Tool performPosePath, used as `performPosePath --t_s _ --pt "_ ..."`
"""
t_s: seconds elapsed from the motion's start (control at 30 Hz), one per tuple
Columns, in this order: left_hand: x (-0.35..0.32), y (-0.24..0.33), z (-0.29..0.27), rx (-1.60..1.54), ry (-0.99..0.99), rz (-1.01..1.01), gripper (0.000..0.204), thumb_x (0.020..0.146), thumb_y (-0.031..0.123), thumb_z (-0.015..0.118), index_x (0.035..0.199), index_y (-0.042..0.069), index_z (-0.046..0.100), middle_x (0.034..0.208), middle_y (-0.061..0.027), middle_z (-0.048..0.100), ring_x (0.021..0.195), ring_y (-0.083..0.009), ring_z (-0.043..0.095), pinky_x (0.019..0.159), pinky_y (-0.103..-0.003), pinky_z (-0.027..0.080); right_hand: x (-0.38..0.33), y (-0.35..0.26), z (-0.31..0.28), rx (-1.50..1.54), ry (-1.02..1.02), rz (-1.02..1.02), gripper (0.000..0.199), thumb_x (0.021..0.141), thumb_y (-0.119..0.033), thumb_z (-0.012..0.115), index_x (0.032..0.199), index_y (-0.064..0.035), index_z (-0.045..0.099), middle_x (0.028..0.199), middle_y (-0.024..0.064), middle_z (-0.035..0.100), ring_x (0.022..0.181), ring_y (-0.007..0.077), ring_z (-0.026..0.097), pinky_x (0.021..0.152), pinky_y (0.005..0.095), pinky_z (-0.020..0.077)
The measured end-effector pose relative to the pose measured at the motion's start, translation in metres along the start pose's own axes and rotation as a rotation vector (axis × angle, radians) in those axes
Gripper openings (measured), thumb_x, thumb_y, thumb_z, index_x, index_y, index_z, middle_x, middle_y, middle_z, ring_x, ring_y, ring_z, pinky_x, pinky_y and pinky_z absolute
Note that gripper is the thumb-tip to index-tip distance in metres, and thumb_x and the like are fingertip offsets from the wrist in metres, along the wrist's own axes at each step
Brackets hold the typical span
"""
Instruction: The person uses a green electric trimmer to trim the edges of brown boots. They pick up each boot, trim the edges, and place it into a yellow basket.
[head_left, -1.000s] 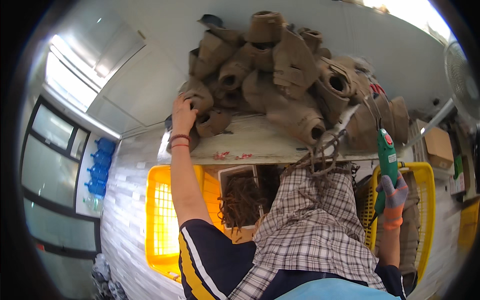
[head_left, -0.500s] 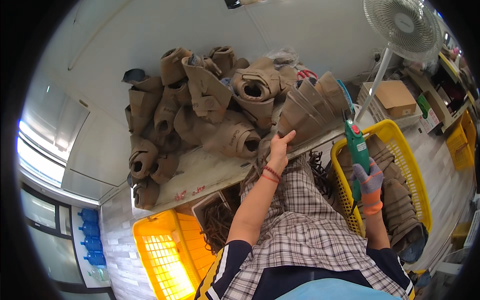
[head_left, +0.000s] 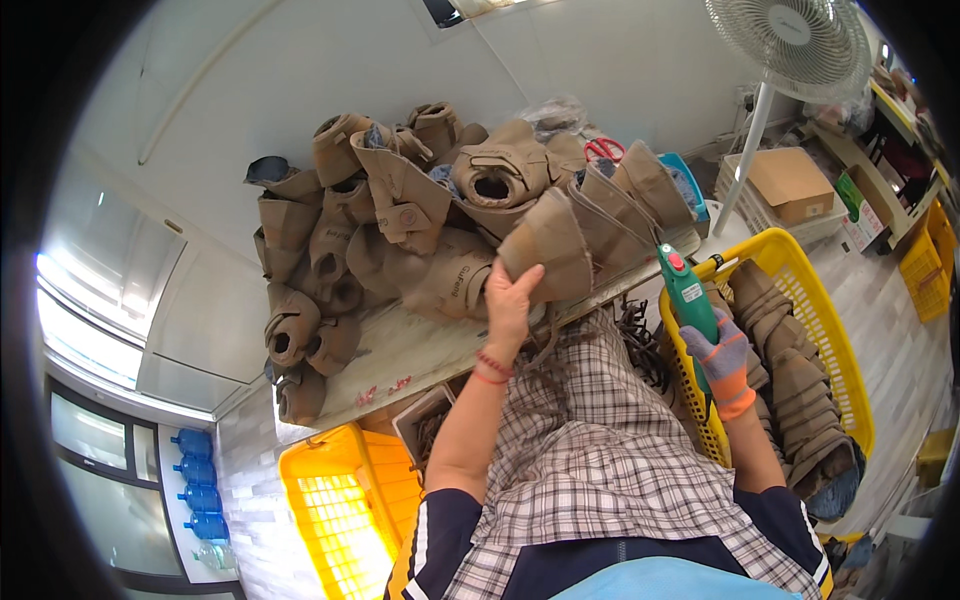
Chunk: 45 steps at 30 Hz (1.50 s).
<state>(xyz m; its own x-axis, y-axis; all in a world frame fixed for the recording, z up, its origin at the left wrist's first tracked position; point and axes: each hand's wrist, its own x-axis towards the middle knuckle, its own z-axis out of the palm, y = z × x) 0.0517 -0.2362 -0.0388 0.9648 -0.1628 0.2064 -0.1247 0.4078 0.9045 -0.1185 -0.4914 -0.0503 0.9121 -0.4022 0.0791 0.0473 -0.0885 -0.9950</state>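
My bare left hand [head_left: 510,308] is closed on the lower edge of a brown sewn piece [head_left: 550,243], curved like a cuff, with its thumb on the near face. The piece is tilted above the table's front edge. Beside it on the right stands a row of nested brown pieces [head_left: 650,192]. My right hand [head_left: 722,358], in a grey and orange glove, grips a green handheld power tool [head_left: 687,292] with a red button. Its thin dark tip points up toward the nested row, apart from the piece in my left hand.
Rolled brown pieces [head_left: 405,195] are heaped on the table [head_left: 385,375]. Red-handled scissors [head_left: 604,149] lie behind. At right are a yellow basket [head_left: 862,400] of stacked pieces and a standing fan [head_left: 760,140]. Another yellow basket [head_left: 300,455] and a box of dark strips [head_left: 420,420] sit below left.
My left hand has moved left and lifted a brown piece away from the nested row. My right hand has shifted slightly left with the tool. The whole view has turned a little.
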Motion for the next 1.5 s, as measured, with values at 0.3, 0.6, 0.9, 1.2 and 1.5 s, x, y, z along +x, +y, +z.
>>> performPosePath --t_s 0.3,0.6,0.9,1.2,1.5 --pt "-0.029 0.147 -0.108 -0.692 0.141 -0.400 0.040 0.098 0.020 0.047 0.127 -0.007 0.045 0.129 -0.0211 0.052 0.119 -0.0325 0.052 0.103 -0.046 0.040 0.000 -0.033 0.040 -0.508 -0.145 -0.523 0.057 0.063 -0.026 0.085 0.111 -0.0030 0.062 0.085 0.0132 0.067 0.072 0.0257 0.065 0.065 0.0320 0.0524" --pt "-0.063 0.164 -0.157 -0.860 0.224 -0.437 0.035 0.099 0.017 0.044 0.124 -0.008 0.046 0.126 -0.0242 0.054 0.117 -0.0343 0.053 0.102 -0.047 0.042 -0.003 -0.038 0.071 -0.689 -0.184 -1.102 0.065 0.059 -0.026 0.085 0.113 -0.0010 0.060 0.062 0.0027 0.052 0.053 0.0195 0.051 0.052 0.0322 0.0443" --pt "-0.075 0.157 -0.163 -0.910 0.233 -0.445 0.037 0.098 0.017 0.045 0.125 -0.008 0.045 0.129 -0.0237 0.052 0.120 -0.0343 0.051 0.104 -0.048 0.039 -0.003 -0.047 0.085 -0.692 -0.227 -1.216 0.066 0.060 -0.030 0.084 0.114 0.0001 0.060 0.059 -0.0005 0.048 0.049 0.0161 0.047 0.051 0.0299 0.0422" --pt "-0.084 0.158 -0.134 -0.810 0.339 -0.353 0.038 0.099 0.015 0.042 0.129 -0.009 0.042 0.133 -0.0227 0.048 0.124 -0.0334 0.047 0.106 -0.047 0.037 0.001 -0.046 0.092 -0.621 -0.241 -1.194 0.067 0.061 -0.032 0.084 0.114 -0.0001 0.060 0.058 0.0004 0.049 0.048 0.0161 0.049 0.050 0.0300 0.0423" --pt "-0.109 0.169 -0.098 -0.735 0.306 -0.149 0.038 0.098 0.010 0.043 0.132 -0.007 0.041 0.136 -0.0191 0.047 0.128 -0.0305 0.044 0.109 -0.046 0.034 0.001 -0.063 0.103 -0.609 -0.281 -1.212 0.066 0.062 -0.032 0.085 0.114 -0.0015 0.059 0.059 0.0021 0.054 0.050 0.0186 0.053 0.049 0.0316 0.0449"
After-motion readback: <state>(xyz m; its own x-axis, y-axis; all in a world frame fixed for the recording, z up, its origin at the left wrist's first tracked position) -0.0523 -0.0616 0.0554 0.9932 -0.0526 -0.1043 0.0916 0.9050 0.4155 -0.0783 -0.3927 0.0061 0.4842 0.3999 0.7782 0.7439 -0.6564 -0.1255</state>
